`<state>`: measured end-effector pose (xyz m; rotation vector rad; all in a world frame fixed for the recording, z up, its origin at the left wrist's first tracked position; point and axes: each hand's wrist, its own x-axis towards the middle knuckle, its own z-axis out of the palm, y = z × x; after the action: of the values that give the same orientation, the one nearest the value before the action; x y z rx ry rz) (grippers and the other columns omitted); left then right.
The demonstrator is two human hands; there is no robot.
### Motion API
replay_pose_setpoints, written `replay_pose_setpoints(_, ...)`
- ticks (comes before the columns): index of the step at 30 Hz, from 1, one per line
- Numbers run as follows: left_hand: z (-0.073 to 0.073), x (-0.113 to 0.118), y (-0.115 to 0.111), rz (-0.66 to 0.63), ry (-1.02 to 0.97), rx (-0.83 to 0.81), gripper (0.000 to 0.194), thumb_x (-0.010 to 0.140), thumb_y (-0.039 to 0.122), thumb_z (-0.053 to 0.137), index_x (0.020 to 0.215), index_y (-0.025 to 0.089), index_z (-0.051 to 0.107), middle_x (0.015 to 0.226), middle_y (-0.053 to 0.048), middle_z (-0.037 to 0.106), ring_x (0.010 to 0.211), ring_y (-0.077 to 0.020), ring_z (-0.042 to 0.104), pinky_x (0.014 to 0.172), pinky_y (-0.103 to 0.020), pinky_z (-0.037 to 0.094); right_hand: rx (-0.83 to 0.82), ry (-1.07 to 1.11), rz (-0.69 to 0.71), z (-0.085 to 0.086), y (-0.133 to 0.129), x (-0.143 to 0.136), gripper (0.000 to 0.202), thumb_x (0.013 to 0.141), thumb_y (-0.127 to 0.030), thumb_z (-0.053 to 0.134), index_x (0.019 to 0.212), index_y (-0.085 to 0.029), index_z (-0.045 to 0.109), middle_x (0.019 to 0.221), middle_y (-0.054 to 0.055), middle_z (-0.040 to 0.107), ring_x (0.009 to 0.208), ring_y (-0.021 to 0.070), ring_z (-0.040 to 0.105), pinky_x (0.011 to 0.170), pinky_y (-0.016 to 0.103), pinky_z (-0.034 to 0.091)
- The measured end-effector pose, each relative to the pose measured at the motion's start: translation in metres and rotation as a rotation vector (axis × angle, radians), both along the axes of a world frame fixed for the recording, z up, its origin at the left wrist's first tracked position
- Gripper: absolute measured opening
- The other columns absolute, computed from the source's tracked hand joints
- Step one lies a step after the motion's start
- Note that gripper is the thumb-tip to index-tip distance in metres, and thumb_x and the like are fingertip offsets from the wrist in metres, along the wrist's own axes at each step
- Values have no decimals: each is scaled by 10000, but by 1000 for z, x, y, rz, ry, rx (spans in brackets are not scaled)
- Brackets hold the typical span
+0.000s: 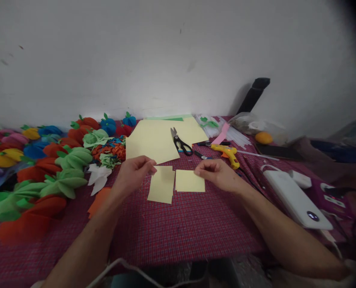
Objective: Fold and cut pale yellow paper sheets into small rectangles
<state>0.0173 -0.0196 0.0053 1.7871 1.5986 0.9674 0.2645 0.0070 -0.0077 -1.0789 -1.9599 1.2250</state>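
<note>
Two small pale yellow paper pieces are side by side over the cloth in front of me. My left hand (137, 172) is closed, its fingertips pinching the top left corner of the left paper piece (161, 186), which stands taller than wide. At the top right corner of the right paper piece (190, 182), the thumb and fingers of my right hand (218, 174) are pinched together. Behind them lies a large pale yellow sheet (150, 138). Black-handled scissors (182, 145) rest on that sheet, blades pointing away from me.
Colourful pumpkin-like paper crafts (72, 158) crowd the left side, beside a heap of paper scraps (110, 152). To the right are a yellow glue gun (227, 154), white glue sticks (234, 136), a white power bank (296, 198) and a purple power strip (330, 202). A wall (165, 60) stands behind.
</note>
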Motion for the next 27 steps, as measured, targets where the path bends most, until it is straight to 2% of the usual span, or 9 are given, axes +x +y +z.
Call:
replay_pose_setpoints(2,-2,5,-2,-47,-40,23,290,811,356,414,759,162,623,738,-10,646,696,-129,563,633,-216,395,-15,-11,22,0,-1,-2,173,752,-295,521,680,-145,573,613,-9,515,574,99,448,543,228,350)
replay_pose_setpoints(5,-9,25,-11,-270,-13,-43,251,780,356,482,918,200,622,828,4,644,707,-123,552,602,-201,387,-31,-38,84,-3,-8,-11,153,754,-263,512,689,-144,583,614,-10,523,565,94,445,533,223,346)
replay_pose_setpoints(7,-14,36,-16,-383,26,-99,249,803,338,447,854,188,639,741,9,629,640,-110,530,548,-190,363,-40,-42,114,-7,-12,-17,149,758,-251,504,698,-142,587,623,-7,534,571,94,451,537,223,351)
replay_pose_setpoints(9,-17,40,-18,-430,64,-136,280,822,319,408,779,170,641,650,15,593,572,-97,496,506,-184,332,-48,-39,139,-10,-15,-20,148,759,-250,503,705,-144,590,640,-3,550,586,96,462,553,226,363)
replay_pose_setpoints(13,-16,29,-13,-429,118,-133,297,824,333,406,722,160,624,584,27,526,541,-86,453,491,-181,297,-61,-50,148,-9,-8,-13,154,750,-270,516,694,-151,596,633,-7,557,582,97,471,566,231,374)
replay_pose_setpoints(19,-12,13,-6,-393,140,-121,313,822,344,398,686,146,599,591,22,505,548,-87,432,497,-183,285,-31,18,-26,1,3,2,171,745,-306,532,679,-155,576,634,-3,557,600,106,492,593,242,388)
replay_pose_setpoints(23,-16,24,-11,-445,143,-141,319,826,332,386,663,144,585,555,27,471,522,-80,403,477,-186,260,-32,8,89,-3,-7,-12,187,760,-340,526,791,-166,588,736,9,576,671,117,503,613,246,399)
replay_pose_setpoints(27,-22,34,-15,-460,138,-125,269,812,281,403,652,147,573,545,39,435,516,-73,377,465,-184,240,-3,-69,157,-14,-16,-23,176,787,-295,486,744,-156,584,670,-1,556,612,103,474,568,229,376)
